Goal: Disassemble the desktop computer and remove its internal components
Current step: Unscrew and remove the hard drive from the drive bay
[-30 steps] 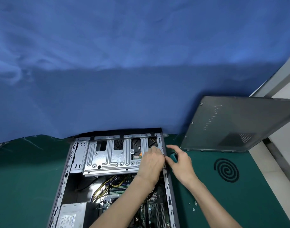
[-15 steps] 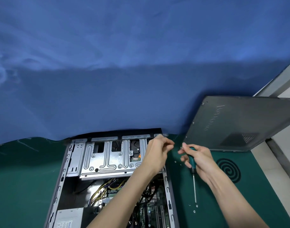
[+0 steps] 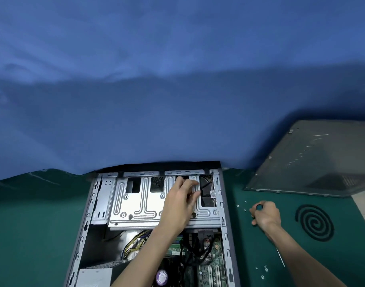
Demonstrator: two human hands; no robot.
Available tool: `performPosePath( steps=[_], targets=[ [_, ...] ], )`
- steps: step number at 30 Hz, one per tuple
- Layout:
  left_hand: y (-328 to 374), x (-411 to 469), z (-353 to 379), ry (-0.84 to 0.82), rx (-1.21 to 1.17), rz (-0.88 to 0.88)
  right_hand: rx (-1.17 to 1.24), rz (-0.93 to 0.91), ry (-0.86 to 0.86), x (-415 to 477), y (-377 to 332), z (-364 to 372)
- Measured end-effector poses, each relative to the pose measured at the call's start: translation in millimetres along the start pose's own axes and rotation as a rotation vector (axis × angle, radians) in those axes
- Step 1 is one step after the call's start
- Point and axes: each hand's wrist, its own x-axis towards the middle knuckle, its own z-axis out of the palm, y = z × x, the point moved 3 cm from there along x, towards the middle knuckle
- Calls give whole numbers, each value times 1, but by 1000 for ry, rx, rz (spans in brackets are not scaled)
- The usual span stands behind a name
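The computer case (image 3: 86, 220) is lying open on its side on the green mat (image 3: 32, 224). Its long axis is running away from the person, toward the blue cloth (image 3: 156, 79). The detached side panel (image 3: 312, 162) is leaning at the right. The metal drive cage (image 3: 140, 204) is sitting across the case's far end, with its long axis running left to right.

The left hand (image 3: 180, 204) is reaching over the cage's right part with fingers extended. It appears to be gripping nothing, though blur limits certainty. The right hand (image 3: 265, 216) is clenching the screwdriver (image 3: 280, 257) over the mat, just right of the case, beside loose screws (image 3: 237, 205).

Judgement: the cage lies left of the tool hand, and the left hand is nearer.
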Motion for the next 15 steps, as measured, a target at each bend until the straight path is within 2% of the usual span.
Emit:
performPosePath(
  steps=[5,8,12,15],
  targets=[
    [-6,0,-1,-3,-28,-31,43,13,45,-3,6,-2],
    [-10,-1,-7,-2,-130,-147,158,-45,139,-16,-4,-12],
    [-14,-19,-19,-41,-502,-395,304,-266,111,-54,-39,-13],
    [-15,-45,-29,-96,-687,-473,221,-456,101,-98,-63,-5]
  ],
)
